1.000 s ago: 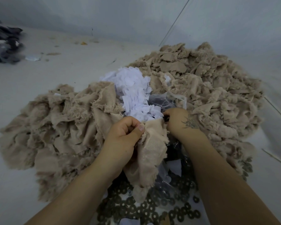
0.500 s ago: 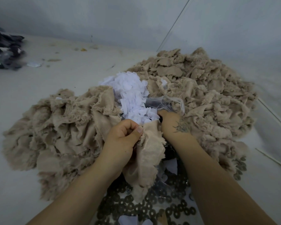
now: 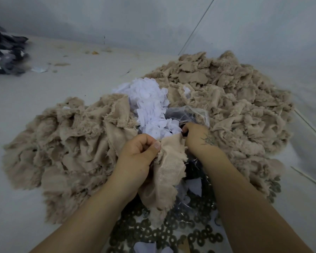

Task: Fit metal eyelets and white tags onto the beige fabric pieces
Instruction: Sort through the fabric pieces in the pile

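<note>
A frayed beige fabric piece hangs between my forearms. My left hand pinches its upper edge between thumb and curled fingers. My right hand reaches just past that edge, fingers curled round a small dark thing at the foot of the white tag heap; what it holds is too hidden to name. Dark metal eyelets lie scattered on the floor near my forearms. Big piles of beige pieces lie to the left and to the right.
A crumpled clear plastic bag lies behind my right hand. A dark cloth bundle sits at the far left by the wall. Thin pale sticks lie on the grey floor at the right. Scraps dot the floor at the back.
My right hand has pushed a little farther forward toward the white tags and the plastic bag. My left hand keeps its pinch on the beige piece.
</note>
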Demonstrator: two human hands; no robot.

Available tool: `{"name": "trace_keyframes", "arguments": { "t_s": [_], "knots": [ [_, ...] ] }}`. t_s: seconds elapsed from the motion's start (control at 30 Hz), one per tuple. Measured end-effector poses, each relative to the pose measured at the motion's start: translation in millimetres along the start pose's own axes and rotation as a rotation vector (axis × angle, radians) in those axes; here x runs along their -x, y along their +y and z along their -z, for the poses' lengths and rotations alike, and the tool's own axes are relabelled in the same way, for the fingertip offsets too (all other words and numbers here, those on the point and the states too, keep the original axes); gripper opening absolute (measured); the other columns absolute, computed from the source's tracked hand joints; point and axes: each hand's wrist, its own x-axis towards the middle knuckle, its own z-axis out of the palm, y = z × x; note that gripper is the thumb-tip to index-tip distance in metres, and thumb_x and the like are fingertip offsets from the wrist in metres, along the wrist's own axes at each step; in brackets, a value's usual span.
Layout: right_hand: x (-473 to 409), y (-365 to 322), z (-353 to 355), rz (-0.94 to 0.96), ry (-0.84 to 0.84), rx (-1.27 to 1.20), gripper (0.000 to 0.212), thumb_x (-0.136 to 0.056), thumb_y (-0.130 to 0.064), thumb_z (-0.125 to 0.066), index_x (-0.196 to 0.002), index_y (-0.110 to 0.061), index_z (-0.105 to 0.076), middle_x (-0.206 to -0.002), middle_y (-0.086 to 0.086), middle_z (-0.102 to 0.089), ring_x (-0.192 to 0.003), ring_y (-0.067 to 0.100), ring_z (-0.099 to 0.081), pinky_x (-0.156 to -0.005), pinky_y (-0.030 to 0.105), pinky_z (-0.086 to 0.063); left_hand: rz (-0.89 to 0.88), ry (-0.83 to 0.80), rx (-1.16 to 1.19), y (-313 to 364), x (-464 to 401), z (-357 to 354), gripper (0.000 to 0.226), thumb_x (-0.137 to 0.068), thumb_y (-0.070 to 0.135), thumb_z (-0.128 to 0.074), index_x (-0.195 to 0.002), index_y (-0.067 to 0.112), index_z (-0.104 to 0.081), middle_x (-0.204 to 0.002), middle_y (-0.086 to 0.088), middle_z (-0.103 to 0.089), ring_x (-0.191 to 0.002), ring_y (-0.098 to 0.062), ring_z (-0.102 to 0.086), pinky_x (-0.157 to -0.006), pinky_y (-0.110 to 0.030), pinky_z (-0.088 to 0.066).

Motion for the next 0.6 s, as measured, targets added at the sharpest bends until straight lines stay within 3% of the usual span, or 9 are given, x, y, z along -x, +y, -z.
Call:
{"name": "trace_keyframes", "arguments": {
  "t_s": [0.03,0.13,0.23,0.3,0.4,0.47,0.53,0.6],
  "knots": [
    [1,-1,2,-0.031,-0.035,-0.031,0.032,-0.095,-0.006,-0.052,-0.125,-0.006,-0.062,-0.13,0.017,-0.06,-0.118,0.029,-0.058,-0.09,0.025,-0.046,0.007,0.001,0.006,0,0,1,0.033,-0.098,0.013,-0.057,-0.066,0.02,-0.061,-0.052,0.004,-0.045,-0.046,-0.007,-0.036,-0.044,-0.018,-0.033],
    [2,-5,6,-0.028,-0.118,0.026,0.033,-0.094,-0.005,-0.055,-0.127,-0.004,-0.061,-0.133,0.018,-0.058,-0.122,0.029,-0.055,-0.078,0.014,-0.044,0.017,0.002,0.008,-1,1,1,0.028,-0.098,0.013,-0.058,-0.07,0.016,-0.062,-0.057,-0.004,-0.048,-0.051,-0.012,-0.039,-0.045,-0.02,-0.034],
    [-1,-11,11,-0.085,-0.151,0.094,0.036,-0.098,-0.013,-0.054,-0.134,-0.01,-0.055,-0.141,0.014,-0.05,-0.125,0.024,-0.048,-0.102,0.024,-0.035,0.025,0.005,0.007,0,1,0,0.029,-0.097,0.013,-0.058,-0.069,0.017,-0.062,-0.056,-0.003,-0.047,-0.05,-0.013,-0.038,-0.045,-0.022,-0.033],
    [-5,-17,20,-0.054,-0.231,0.109,0.041,-0.103,-0.015,-0.048,-0.143,-0.006,-0.047,-0.149,0.015,-0.045,-0.117,0.02,-0.048,-0.107,0.029,-0.034,0.03,0.004,0.009,0,1,0,0.031,-0.097,0.013,-0.058,-0.067,0.019,-0.062,-0.055,-0.002,-0.047,-0.049,-0.012,-0.037,-0.044,-0.022,-0.032],
    [-11,-11,25,-0.034,-0.307,0.094,0.048,-0.106,-0.019,-0.043,-0.15,-0.003,-0.034,-0.155,0.015,-0.037,-0.136,0.026,-0.042,-0.111,0.034,-0.031,0.043,0.005,0.017,-1,0,0,0.032,-0.098,0.014,-0.058,-0.066,0.02,-0.062,-0.056,-0.004,-0.046,-0.049,-0.014,-0.037,-0.045,-0.024,-0.032],
    [-6,-2,19,-0.034,-0.193,-0.024,0.046,-0.105,-0.018,-0.046,-0.148,-0.005,-0.041,-0.151,0.014,-0.043,-0.136,0.029,-0.043,-0.107,0.029,-0.034,0.041,0.008,0.022,-1,1,0,0.035,-0.098,0.013,-0.058,-0.064,0.022,-0.061,-0.053,0.0,-0.046,-0.047,-0.011,-0.036,-0.044,-0.021,-0.032],
    [4,4,9,-0.014,0.059,-0.128,0.031,-0.098,-0.012,-0.056,-0.126,-0.003,-0.064,-0.131,0.015,-0.062,-0.12,0.029,-0.057,-0.087,0.018,-0.038,0.041,0.007,0.022,-1,1,0,0.035,-0.098,0.013,-0.058,-0.064,0.022,-0.061,-0.051,0.003,-0.046,-0.045,-0.008,-0.036,-0.043,-0.019,-0.032],
    [20,6,6,0.017,0.264,-0.244,0.017,-0.093,-0.008,-0.06,-0.105,-0.005,-0.072,-0.11,0.015,-0.071,-0.1,0.028,-0.063,-0.072,0.018,-0.037,0.038,0.008,0.018,0,2,1,0.034,-0.098,0.013,-0.058,-0.065,0.022,-0.062,-0.052,0.003,-0.047,-0.046,-0.008,-0.037,-0.043,-0.02,-0.033]
  ]
}}
